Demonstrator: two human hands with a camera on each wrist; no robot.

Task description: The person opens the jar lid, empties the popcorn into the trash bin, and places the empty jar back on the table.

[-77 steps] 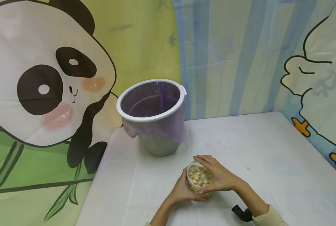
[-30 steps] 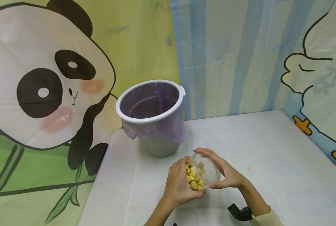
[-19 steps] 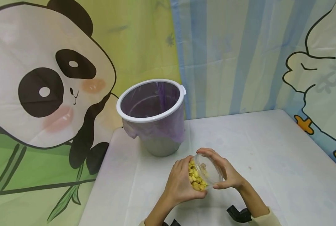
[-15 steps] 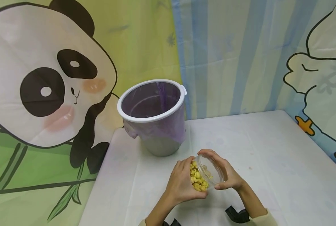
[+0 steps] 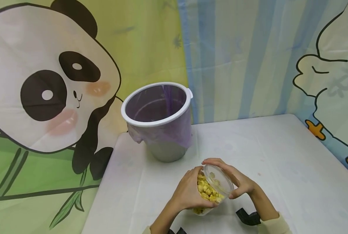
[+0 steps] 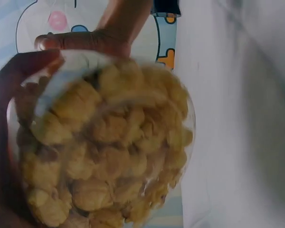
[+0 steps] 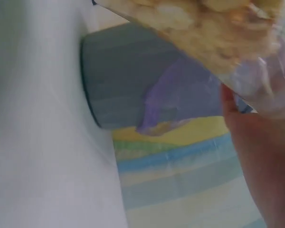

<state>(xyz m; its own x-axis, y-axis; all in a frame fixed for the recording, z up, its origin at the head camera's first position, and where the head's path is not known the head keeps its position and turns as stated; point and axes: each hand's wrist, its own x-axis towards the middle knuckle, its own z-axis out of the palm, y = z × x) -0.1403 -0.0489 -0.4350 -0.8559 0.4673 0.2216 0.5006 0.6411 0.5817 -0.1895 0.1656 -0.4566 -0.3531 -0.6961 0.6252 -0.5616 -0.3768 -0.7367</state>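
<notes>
A clear plastic jar of yellow popcorn is held tilted above the white table, its round clear top facing right. The left hand grips the jar's body from the left, thumb below and fingers above. The right hand spans the top end, fingers along the upper rim and thumb at the lower right edge. In the left wrist view the popcorn fills most of the picture, with the right hand behind it. Part of the jar shows in the right wrist view; most right-hand fingers are hidden there.
A grey bin with a white rim and a purple bag liner stands behind the hands, at the table's back left. Black straps are at the wrists. Printed cloth with a panda hangs around the white table.
The jar first stood more upright, top toward the camera, then was tipped to the right. Since half a second ago it has dropped slightly, showing more of its base, and the right thumb has shifted right.
</notes>
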